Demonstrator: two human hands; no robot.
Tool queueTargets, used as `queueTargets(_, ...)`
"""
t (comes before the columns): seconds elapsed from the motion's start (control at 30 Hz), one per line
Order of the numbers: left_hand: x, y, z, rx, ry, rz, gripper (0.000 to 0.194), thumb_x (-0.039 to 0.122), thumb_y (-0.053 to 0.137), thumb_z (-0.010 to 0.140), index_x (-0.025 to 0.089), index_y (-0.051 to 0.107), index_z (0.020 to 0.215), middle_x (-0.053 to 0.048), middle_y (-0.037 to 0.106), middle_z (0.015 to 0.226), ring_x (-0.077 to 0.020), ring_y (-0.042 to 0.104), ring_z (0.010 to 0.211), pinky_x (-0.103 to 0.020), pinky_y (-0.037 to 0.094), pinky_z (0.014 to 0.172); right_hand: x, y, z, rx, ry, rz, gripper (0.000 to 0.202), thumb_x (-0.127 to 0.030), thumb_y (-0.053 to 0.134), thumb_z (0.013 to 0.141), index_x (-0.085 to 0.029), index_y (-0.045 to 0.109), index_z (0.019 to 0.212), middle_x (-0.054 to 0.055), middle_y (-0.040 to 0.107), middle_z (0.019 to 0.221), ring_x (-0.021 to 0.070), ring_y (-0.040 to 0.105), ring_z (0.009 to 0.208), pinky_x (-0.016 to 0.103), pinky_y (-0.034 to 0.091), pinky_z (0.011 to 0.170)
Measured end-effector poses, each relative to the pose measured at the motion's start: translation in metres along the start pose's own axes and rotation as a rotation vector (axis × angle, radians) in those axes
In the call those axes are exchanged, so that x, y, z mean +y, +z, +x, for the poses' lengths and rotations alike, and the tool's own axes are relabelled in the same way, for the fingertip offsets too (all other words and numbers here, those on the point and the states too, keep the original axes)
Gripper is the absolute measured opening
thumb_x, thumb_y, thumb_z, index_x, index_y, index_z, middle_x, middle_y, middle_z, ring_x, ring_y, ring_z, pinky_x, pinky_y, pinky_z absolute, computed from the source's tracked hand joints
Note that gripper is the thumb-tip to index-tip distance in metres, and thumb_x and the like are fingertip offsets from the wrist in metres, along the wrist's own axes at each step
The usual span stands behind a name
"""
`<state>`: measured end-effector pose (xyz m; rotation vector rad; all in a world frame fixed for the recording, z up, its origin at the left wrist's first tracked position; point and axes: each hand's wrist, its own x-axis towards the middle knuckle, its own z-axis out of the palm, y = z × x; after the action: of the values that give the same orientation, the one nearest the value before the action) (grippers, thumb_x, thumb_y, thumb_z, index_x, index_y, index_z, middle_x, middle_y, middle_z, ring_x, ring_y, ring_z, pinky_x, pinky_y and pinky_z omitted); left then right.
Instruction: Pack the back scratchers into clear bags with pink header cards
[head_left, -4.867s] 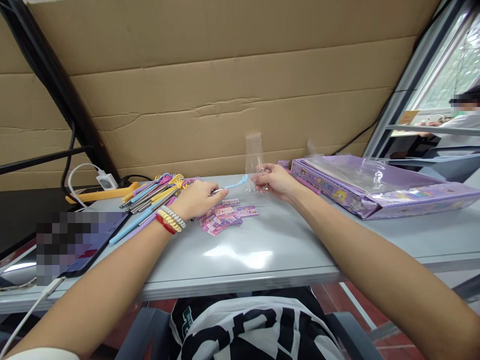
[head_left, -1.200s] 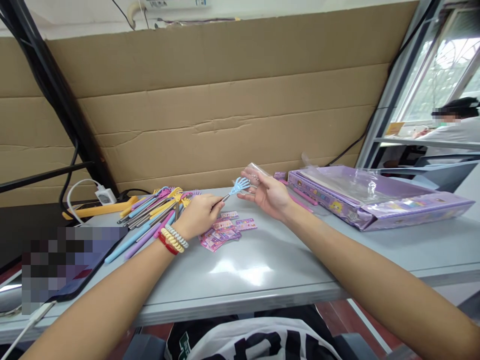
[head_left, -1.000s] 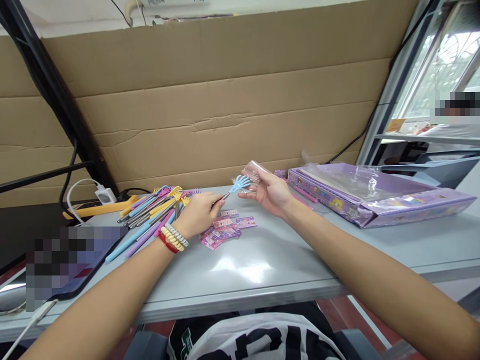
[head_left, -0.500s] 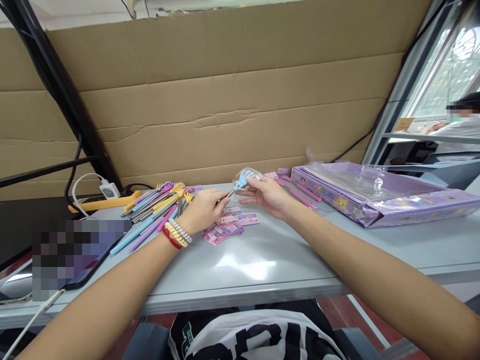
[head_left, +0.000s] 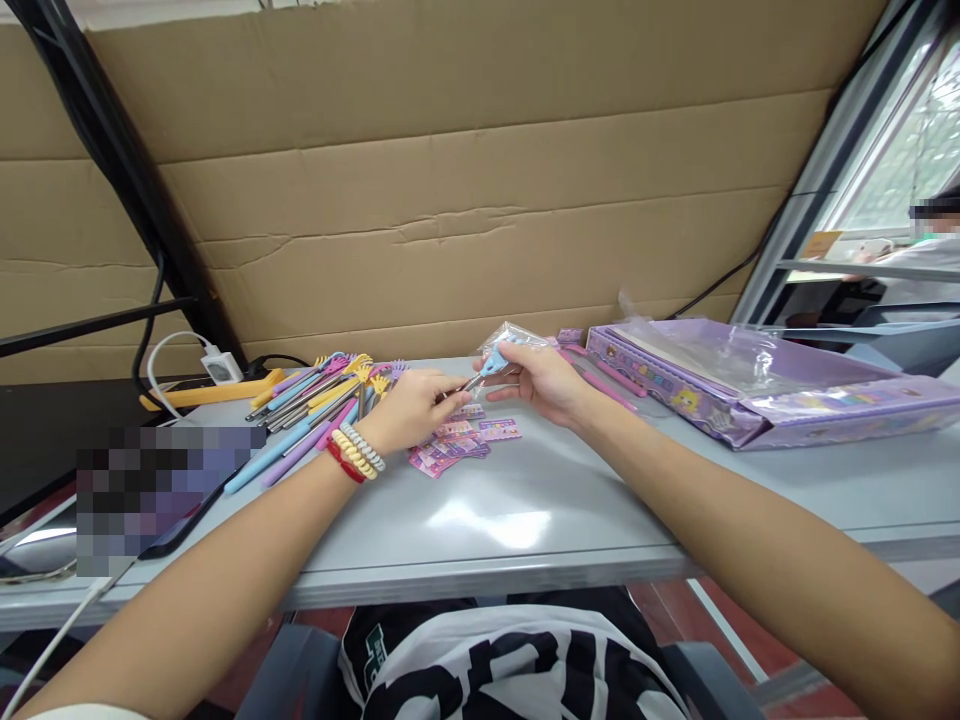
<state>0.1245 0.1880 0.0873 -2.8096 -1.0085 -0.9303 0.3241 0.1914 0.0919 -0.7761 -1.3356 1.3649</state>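
grey table (head_left: 585, 520), blue claw (head_left: 493, 362) at right grip (head_left: 546, 384), shaft (head_left: 474, 382) in left grip (head_left: 411, 408)

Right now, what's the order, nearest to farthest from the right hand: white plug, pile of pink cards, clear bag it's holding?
Right hand, head view:
1. Clear bag, in its grip
2. Pile of pink cards, left
3. White plug, far left
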Motion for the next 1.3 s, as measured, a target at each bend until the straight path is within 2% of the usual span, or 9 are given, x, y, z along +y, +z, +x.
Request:
queueTargets(0.17, -0.004, -0.006, 0.0, -0.173, -0.05, 0.014, 0.026, 0.038, 0.053, 0.086, 0.017, 0.066, 0.076, 0.0, 0.063, 0.063, -0.0118, 0.052, 0.056, -0.025, 0.036, 0.055, -0.01, -0.006, 0.001, 0.11, -0.064, -0.025, 0.021, -0.031, 0.055, 0.087, -0.013, 0.065, 0.081, 0.011, 0.072, 0.091, 0.0166, 0.068, 0.069, 0.026, 0.057, 0.054)
queueTargets(0.3, -0.009, -0.008, -0.001, -0.274, -0.105, 0.033, 0.021, 0.033, 0.054, 0.082, 0.017, 0.063, 0.071, -0.001, 0.063, 0.06, -0.0119, 0.053, 0.052, -0.026, 0.036, 0.053, -0.023, -0.018, 0.0, 0.201, -0.123, 0.007, 0.022, -0.033, 0.055, 0.087, -0.014, 0.065, 0.081, 0.01, 0.072, 0.089, 0.0152, 0.067, 0.067, 0.025, 0.057, 0.054)
queueTargets(0.43, -0.007, -0.007, -0.001, -0.204, -0.079, 0.13, 0.025, 0.032, 0.046, 0.087, 0.017, 0.061, 0.073, -0.002, 0.062, 0.062, -0.0133, 0.053, 0.055, -0.027, 0.035, 0.054, -0.024, -0.024, 0.001, 0.192, -0.153, 0.027, 0.022, -0.036, 0.058, 0.085, -0.015, 0.065, 0.082, 0.009, 0.072, 0.089, 0.0161, 0.068, 0.069, 0.026, 0.057, 0.055)
queueTargets(0.6, -0.001, -0.005, -0.002, -0.124, -0.044, 0.151, 0.029, 0.033, 0.041, 0.092, 0.016, 0.063, 0.082, -0.004, 0.065, 0.071, -0.0146, 0.056, 0.063, -0.027, 0.037, 0.06, -0.005, -0.015, 0.002, 0.107, -0.083, -0.041, 0.018, -0.032, 0.062, 0.081, -0.014, 0.065, 0.08, 0.01, 0.072, 0.093, 0.019, 0.069, 0.07, 0.027, 0.056, 0.052)
queueTargets(0.8, 0.002, 0.003, -0.003, -0.083, -0.028, 0.125, 0.025, 0.029, 0.045, 0.09, 0.016, 0.064, 0.083, -0.004, 0.065, 0.069, -0.0145, 0.055, 0.061, -0.027, 0.037, 0.059, 0.011, 0.0, -0.002, -0.099, 0.044, -0.16, 0.024, -0.036, 0.065, 0.08, -0.014, 0.068, 0.087, 0.013, 0.072, 0.094, 0.0217, 0.07, 0.074, 0.028, 0.056, 0.05)
queueTargets(1.0, 0.014, 0.006, -0.002, 0.065, -0.208, -0.079, 0.015, 0.03, 0.059, 0.082, 0.017, 0.064, 0.08, 0.0, 0.067, 0.067, -0.012, 0.057, 0.058, -0.025, 0.039, 0.057, 0.012, 0.007, -0.005, -0.226, 0.068, -0.322, 0.032, -0.045, 0.067, 0.075, -0.013, 0.069, 0.074, 0.01, 0.072, 0.075, 0.0187, 0.066, 0.063, 0.027, 0.054, 0.048)
queueTargets(1.17, 0.013, 0.001, 0.0, 0.113, -0.256, -0.135, 0.027, 0.042, 0.061, 0.079, 0.017, 0.06, 0.07, 0.001, 0.064, 0.063, -0.0118, 0.055, 0.057, -0.026, 0.041, 0.057, 0.009, 0.004, -0.003, -0.174, 0.049, -0.338, 0.026, -0.04, 0.065, 0.075, -0.015, 0.067, 0.067, 0.007, 0.069, 0.062, 0.0146, 0.062, 0.051, 0.022, 0.048, 0.043)
queueTargets(1.23, 0.009, -0.002, 0.001, 0.181, -0.311, -0.15, 0.034, 0.048, 0.058, 0.08, 0.017, 0.058, 0.066, 0.0, 0.062, 0.062, -0.0123, 0.054, 0.058, -0.027, 0.041, 0.058, 0.005, 0.001, -0.004, -0.248, 0.115, -0.388, 0.023, -0.036, 0.064, 0.073, -0.015, 0.066, 0.066, 0.005, 0.068, 0.057, 0.013, 0.059, 0.045, 0.021, 0.044, 0.04)
queueTargets(1.3, 0.006, -0.005, 0.003, 0.205, -0.398, -0.298, 0.035, 0.049, 0.058, 0.08, 0.016, 0.057, 0.071, -0.001, 0.062, 0.066, -0.0121, 0.054, 0.058, -0.028, 0.043, 0.058, 0.001, -0.003, -0.005, -0.388, 0.198, -0.444, 0.023, -0.034, 0.063, 0.072, -0.014, 0.063, 0.06, 0.005, 0.065, 0.051, 0.0107, 0.054, 0.04, 0.02, 0.04, 0.038)
